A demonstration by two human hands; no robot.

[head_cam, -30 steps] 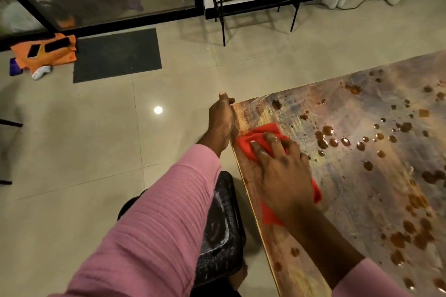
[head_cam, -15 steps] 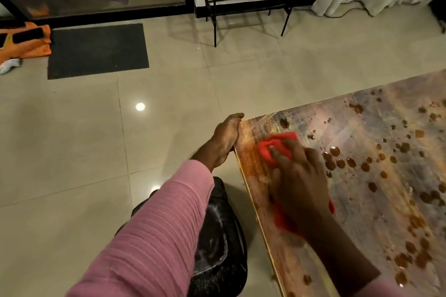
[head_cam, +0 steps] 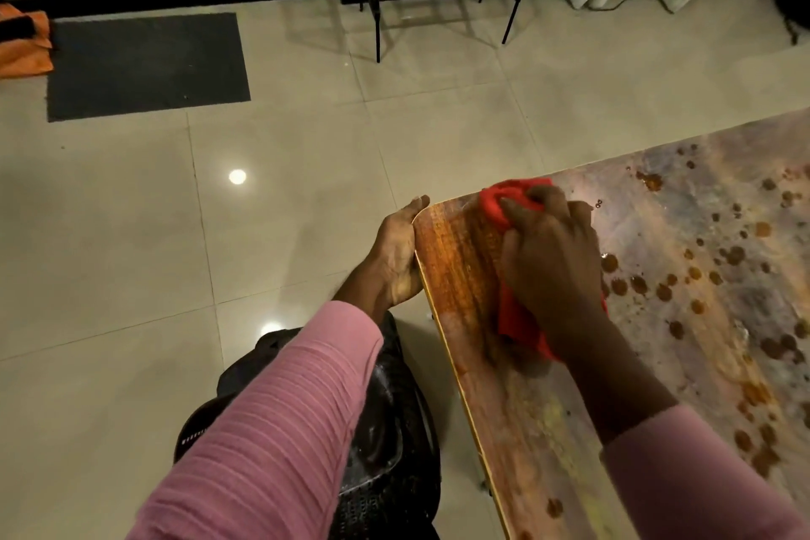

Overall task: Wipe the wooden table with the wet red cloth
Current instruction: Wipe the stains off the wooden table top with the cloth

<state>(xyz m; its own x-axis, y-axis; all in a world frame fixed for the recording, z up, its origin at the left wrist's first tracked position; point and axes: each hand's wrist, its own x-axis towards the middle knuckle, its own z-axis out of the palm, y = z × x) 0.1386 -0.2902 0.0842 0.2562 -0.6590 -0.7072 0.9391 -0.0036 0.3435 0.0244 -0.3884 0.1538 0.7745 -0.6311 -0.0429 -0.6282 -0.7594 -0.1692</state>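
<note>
Nothing here can be read as text, label, brand or number; small white marks on the black mesh basket [head_cam: 412, 408] are illegible.

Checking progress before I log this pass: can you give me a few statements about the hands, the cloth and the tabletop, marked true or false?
1. The right hand grips the red cloth on the wooden table, near its corner. True.
2. The left hand also holds the cloth. False: it rests against the table's edge, apart from the cloth.
3. The tabletop is free of brown spots. False: many spots dot the surface to the right of the cloth.
4. A dark mat lies on the tiled floor beyond the table. True.
</note>
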